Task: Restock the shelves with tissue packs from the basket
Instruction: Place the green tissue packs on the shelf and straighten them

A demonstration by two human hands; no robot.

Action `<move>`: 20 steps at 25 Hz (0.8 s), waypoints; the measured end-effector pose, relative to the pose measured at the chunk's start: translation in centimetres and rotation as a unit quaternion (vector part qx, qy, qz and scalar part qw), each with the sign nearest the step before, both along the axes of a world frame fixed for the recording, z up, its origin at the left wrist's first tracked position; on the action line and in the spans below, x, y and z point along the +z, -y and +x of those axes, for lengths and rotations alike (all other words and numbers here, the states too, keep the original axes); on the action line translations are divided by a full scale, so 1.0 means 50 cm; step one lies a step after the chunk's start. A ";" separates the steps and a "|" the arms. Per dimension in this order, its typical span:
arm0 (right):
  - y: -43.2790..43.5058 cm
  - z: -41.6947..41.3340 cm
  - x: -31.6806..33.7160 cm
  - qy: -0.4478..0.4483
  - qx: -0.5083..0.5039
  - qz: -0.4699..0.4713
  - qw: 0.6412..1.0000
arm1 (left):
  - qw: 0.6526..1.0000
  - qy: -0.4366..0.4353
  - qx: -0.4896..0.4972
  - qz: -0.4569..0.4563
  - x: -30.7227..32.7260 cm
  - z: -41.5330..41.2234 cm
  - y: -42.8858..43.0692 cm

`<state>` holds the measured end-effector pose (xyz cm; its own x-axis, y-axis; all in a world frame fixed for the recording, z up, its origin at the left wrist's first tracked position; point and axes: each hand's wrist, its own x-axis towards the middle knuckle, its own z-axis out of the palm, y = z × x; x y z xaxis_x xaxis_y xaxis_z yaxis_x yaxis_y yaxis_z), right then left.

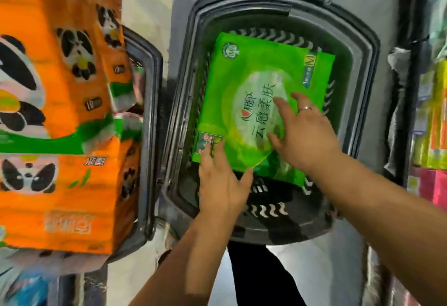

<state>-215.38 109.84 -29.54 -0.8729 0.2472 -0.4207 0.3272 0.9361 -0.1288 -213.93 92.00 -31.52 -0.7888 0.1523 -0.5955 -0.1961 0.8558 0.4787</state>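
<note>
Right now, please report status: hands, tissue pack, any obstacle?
Left hand open, on green pack, near corner. Right hand open, flat on top. Pack lying in basket. Nothing lies on it.

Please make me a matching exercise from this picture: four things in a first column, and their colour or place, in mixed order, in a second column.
1 panda packs
2 flat pack
3 basket
4 ring

a dark grey
b on the right hand
c orange, at the left
d green, inside the basket

Pairs: 1-c, 2-d, 3-a, 4-b
</note>
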 end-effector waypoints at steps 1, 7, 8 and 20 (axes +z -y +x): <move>-0.018 -0.027 -0.026 0.001 0.006 0.002 1.000 | 0.997 0.029 0.077 0.002 -0.017 0.004 -0.013; -0.109 -0.174 -0.135 0.016 0.004 0.012 1.000 | 0.863 0.186 0.454 0.118 -0.066 0.045 -0.055; -0.119 -0.189 -0.145 0.020 -0.004 0.010 1.000 | 0.827 0.218 0.498 0.147 -0.078 0.044 -0.062; -0.137 -0.213 -0.121 0.069 -0.056 0.002 0.996 | 0.646 0.276 0.667 0.248 -0.073 0.028 -0.114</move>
